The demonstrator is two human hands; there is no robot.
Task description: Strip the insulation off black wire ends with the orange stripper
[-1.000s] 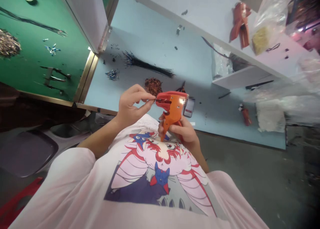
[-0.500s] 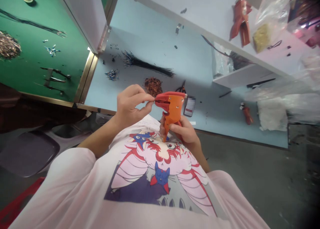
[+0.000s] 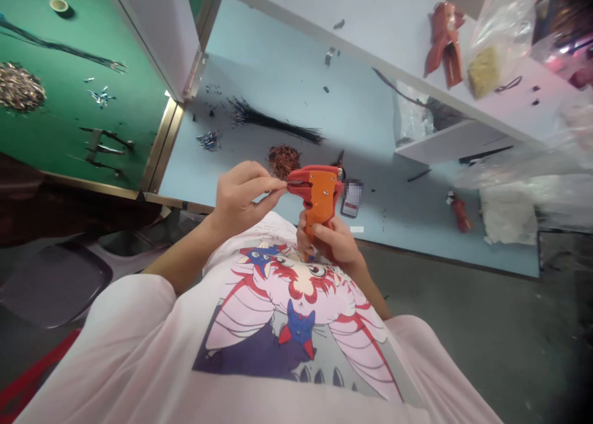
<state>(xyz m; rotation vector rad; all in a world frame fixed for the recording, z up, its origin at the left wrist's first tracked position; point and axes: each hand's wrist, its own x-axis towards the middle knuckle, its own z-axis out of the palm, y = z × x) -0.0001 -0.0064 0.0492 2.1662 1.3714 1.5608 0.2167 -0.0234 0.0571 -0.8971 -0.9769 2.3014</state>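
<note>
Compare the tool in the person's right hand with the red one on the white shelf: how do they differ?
The held tool has an orange body with red parts, while the shelf tool looks mainly red. The held tool is gripped in the right hand; the shelf tool lies untouched on the white shelf. The shelf tool's handles visibly splay apart; the held tool's are partly hidden by fingers. Both have red on them.
</note>
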